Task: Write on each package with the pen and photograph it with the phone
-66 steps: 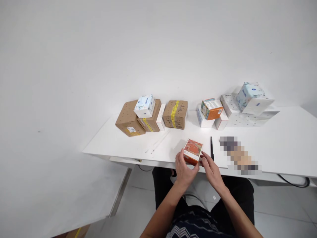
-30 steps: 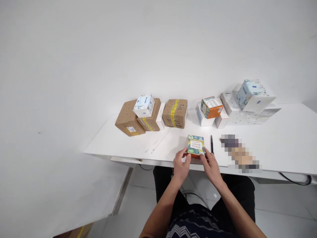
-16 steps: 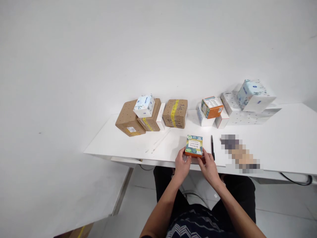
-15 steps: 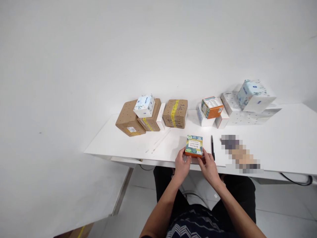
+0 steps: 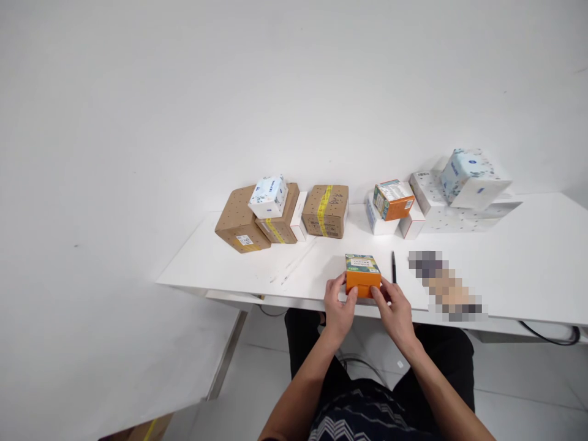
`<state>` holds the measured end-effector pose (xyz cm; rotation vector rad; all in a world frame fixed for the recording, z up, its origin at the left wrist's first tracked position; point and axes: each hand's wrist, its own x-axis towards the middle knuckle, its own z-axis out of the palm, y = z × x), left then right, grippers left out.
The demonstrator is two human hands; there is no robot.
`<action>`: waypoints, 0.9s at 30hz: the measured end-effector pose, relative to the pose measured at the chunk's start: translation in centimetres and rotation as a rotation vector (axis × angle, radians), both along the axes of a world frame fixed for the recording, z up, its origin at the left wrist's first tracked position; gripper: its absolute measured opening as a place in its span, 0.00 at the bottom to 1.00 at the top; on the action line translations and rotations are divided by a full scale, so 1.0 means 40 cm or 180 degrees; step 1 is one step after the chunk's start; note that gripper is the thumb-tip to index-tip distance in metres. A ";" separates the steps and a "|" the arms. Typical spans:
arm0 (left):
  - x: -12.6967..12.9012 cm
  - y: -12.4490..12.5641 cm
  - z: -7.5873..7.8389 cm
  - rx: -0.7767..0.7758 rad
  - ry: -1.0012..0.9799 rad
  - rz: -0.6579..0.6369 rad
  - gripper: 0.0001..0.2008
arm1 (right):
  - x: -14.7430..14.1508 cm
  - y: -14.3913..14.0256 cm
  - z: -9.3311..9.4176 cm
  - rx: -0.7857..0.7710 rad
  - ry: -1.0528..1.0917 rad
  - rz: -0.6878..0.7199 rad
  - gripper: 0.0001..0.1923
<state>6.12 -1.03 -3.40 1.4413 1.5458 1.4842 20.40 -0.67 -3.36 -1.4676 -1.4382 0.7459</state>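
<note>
A small carton [image 5: 362,278], with an orange side and a green, yellow and white printed top, sits between my hands near the table's front edge. My left hand [image 5: 339,308] grips its left side, thumb on the orange face. On the right side my right hand [image 5: 394,309] holds it the same way, with the thumb at the lower right of that face. The orange side faces me and the top tilts away. Just right of the carton a black pen [image 5: 394,267] lies on the white table [image 5: 257,269].
Brown cardboard boxes [image 5: 325,211] with yellow tape stand along the wall, a white-blue tissue box [image 5: 268,197] on one. Further right, another orange carton [image 5: 394,199] rests on white boxes. A larger blue-white box [image 5: 473,177] tops a white speckled box [image 5: 441,211]. A pixelated patch covers something right of the pen.
The carton has been tipped back, so its orange side now shows towards me and its printed top is foreshortened. My right hand has shifted slightly to the right with it.
</note>
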 end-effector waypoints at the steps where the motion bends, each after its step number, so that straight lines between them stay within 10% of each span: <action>1: 0.001 -0.002 0.009 -0.0007 -0.0021 -0.0006 0.19 | 0.002 0.000 0.012 0.0013 -0.0015 -0.0014 0.24; 17: -0.005 0.026 0.028 -0.0362 0.0204 -0.0120 0.20 | 0.037 0.072 0.051 -0.0296 -0.0143 0.0077 0.29; 22: -0.001 0.035 0.017 -0.0416 0.0103 -0.0075 0.22 | 0.116 0.113 0.012 0.0189 -0.1781 -0.0335 0.21; 27: 0.005 0.027 0.011 -0.0410 -0.0021 0.0086 0.25 | 0.147 0.131 -0.037 0.0354 -0.3202 0.0469 0.24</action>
